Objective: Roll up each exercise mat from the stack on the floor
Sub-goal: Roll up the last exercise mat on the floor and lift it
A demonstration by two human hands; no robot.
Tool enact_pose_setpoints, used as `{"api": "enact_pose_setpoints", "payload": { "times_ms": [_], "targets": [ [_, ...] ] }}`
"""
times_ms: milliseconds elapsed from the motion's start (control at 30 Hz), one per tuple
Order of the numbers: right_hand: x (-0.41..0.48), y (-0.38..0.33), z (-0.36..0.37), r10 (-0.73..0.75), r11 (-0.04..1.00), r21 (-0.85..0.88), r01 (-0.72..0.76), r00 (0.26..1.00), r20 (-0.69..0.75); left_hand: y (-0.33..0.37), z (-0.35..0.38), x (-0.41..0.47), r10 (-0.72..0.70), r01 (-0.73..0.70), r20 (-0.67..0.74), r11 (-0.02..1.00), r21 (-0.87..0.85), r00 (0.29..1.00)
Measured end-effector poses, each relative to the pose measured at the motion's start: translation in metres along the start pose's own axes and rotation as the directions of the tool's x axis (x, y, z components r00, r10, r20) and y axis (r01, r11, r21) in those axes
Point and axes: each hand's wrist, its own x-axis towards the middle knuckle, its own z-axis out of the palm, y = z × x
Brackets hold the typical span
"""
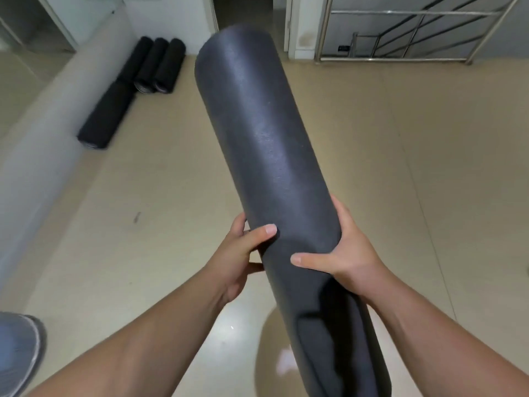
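Observation:
A dark grey rolled exercise mat [257,124] is held up off the floor, its far end pointing away from me and its near end running down past my forearms. My left hand [243,253] grips its left side, thumb laid across the top. On the right side, my right hand [343,247] wraps around the roll with the thumb pressed on the front. Several black rolled mats [156,68] lie side by side on the floor by the far left wall, one more [106,116] in front of them. No flat stack of mats is in view.
Beige tiled floor [400,167] spreads all around. A low white wall [43,124] runs along the left. A metal stair railing [400,32] stands at the far right, with a doorway [243,10] behind the mat. A grey shoe [20,353] shows at the bottom left.

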Motion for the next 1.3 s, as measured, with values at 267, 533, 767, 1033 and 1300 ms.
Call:
{"api": "enact_pose_setpoints", "payload": {
  "times_ms": [267,533,767,1033,1300],
  "targets": [
    [-0.041,-0.156,0.078,-0.05,0.996,0.075,0.054,0.997,-0.051,0.137,-0.069,-0.092,0.045,-0.048,0.045,0.997,0.06,0.998],
    [0.109,-0.228,0.109,-0.19,0.977,0.111,0.184,0.98,0.054,0.256,-0.125,-0.007,0.152,-0.147,-0.116,0.988,0.054,0.982],
    [0.27,-0.29,0.129,-0.226,0.971,0.118,0.207,0.957,0.18,0.353,-0.179,0.084,0.196,-0.199,-0.266,0.98,0.016,0.944],
    [0.434,-0.343,0.224,-0.245,0.97,0.041,0.241,0.948,0.204,0.431,-0.315,0.193,0.235,-0.25,-0.278,0.968,-0.018,0.931],
    [0.599,-0.42,0.384,-0.183,0.977,-0.091,0.191,0.979,0.086,0.536,-0.52,0.297,0.244,-0.243,-0.183,0.97,0.024,0.953]
  ]
}}
